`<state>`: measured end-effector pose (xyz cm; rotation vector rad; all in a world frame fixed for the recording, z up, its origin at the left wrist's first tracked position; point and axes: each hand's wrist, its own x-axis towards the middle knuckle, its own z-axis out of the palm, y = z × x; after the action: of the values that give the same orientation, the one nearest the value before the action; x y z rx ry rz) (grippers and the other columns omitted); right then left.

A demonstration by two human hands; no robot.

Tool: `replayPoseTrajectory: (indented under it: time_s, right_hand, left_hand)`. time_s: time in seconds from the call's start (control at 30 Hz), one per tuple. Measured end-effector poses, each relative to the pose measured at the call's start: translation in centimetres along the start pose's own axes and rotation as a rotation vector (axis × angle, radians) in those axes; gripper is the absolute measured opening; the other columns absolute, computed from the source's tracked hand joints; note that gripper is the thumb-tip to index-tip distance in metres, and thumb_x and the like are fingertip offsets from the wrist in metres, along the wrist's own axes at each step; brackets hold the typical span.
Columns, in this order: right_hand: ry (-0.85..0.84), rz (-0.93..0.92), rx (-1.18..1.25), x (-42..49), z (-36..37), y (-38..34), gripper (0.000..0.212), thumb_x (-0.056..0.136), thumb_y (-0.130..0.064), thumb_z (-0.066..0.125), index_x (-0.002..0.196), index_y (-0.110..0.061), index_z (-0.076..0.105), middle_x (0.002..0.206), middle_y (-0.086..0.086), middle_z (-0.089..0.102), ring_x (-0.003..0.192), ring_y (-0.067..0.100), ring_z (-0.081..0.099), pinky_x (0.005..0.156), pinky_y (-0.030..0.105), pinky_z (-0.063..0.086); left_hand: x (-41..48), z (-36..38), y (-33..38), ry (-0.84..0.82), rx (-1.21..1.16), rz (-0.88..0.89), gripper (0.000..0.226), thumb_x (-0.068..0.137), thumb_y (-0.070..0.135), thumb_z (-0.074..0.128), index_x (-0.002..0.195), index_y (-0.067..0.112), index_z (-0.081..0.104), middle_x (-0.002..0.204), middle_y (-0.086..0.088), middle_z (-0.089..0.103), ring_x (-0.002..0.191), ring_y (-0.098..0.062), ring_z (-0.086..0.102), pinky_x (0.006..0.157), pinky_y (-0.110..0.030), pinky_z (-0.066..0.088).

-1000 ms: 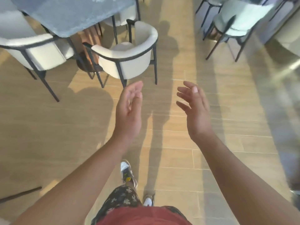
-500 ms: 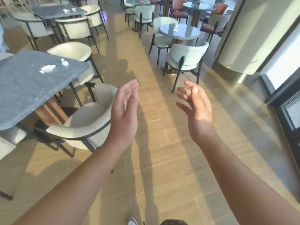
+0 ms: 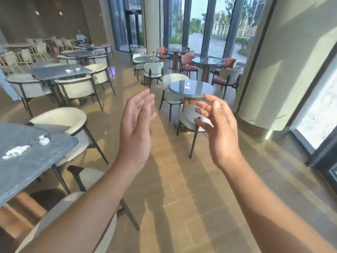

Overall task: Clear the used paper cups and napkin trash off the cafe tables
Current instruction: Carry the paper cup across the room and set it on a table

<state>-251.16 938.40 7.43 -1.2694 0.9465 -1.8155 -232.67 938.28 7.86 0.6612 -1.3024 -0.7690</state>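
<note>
My left hand (image 3: 135, 128) and my right hand (image 3: 218, 126) are raised in front of me, palms facing each other, fingers relaxed, holding nothing. On the dark table (image 3: 27, 170) at my near left lie a crumpled white napkin (image 3: 44, 139) and a flatter white napkin (image 3: 15, 152). More white napkin trash (image 3: 69, 70) lies on a grey table (image 3: 54, 73) farther back on the left. A small crumpled napkin (image 3: 186, 86) sits on the round table (image 3: 204, 90) straight ahead. Red cups stand on far round tables, one (image 3: 150, 56) at centre and another (image 3: 207, 59) to the right.
Cream armchairs (image 3: 60, 123) surround the near table, and one chair (image 3: 73, 216) sits right under my left forearm. A wide aisle of wood floor (image 3: 182, 179) runs ahead. A large pillar (image 3: 273, 79) and glass windows stand on the right. A person (image 3: 80, 37) sits far back.
The view has lifted from the floor to the whole cafe room. Both hands stay raised and empty, the fingers a little more spread.
</note>
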Motion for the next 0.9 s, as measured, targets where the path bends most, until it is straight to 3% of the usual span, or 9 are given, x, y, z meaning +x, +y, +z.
replayPoseTrajectory:
  time_s: [0.1, 0.33, 0.53, 0.9]
  right_hand:
    - [-0.017, -0.007, -0.008, 8.5, 0.1, 2.5, 0.045, 0.089, -0.058, 0.059, 0.122, -0.029, 0.068, 0.122, 0.002, 0.074, 0.119, 0.019, 0.068, 0.099, 0.042, 0.055]
    - [-0.048, -0.021, 0.04, 25.8, 2.7, 8.5, 0.035, 0.098, -0.041, 0.051, 0.123, -0.023, 0.067, 0.119, 0.007, 0.071, 0.112, 0.019, 0.067, 0.095, 0.043, 0.054]
    - [-0.079, -0.033, 0.052, 37.7, 6.8, 16.2, 0.031, 0.098, -0.042, 0.051, 0.119, -0.026, 0.068, 0.115, 0.004, 0.072, 0.11, 0.016, 0.068, 0.089, 0.035, 0.055]
    - [0.008, -0.044, 0.049, 59.5, 17.0, 28.2, 0.033, 0.098, -0.041, 0.051, 0.119, -0.023, 0.068, 0.115, 0.006, 0.071, 0.108, 0.016, 0.066, 0.1, 0.045, 0.053]
  left_hand:
    - [7.2, 1.8, -4.0, 0.05, -0.002, 0.007, 0.032, 0.104, 0.034, 0.044, 0.133, 0.025, 0.056, 0.135, 0.004, 0.065, 0.132, -0.009, 0.059, 0.111, -0.045, 0.051]
    - [22.0, 3.2, -12.8, 0.083, -0.006, 0.031, 0.036, 0.101, 0.043, 0.048, 0.132, 0.025, 0.057, 0.134, 0.002, 0.065, 0.13, -0.012, 0.06, 0.109, -0.044, 0.052]
    - [33.5, 1.4, -21.9, 0.071, 0.013, 0.07, 0.033, 0.105, 0.031, 0.043, 0.134, 0.023, 0.056, 0.132, 0.005, 0.065, 0.131, -0.01, 0.06, 0.108, -0.041, 0.053]
    - [57.6, -4.2, -35.9, 0.015, -0.015, 0.081, 0.041, 0.101, 0.044, 0.047, 0.134, 0.023, 0.056, 0.133, 0.002, 0.065, 0.13, -0.013, 0.061, 0.105, -0.04, 0.054]
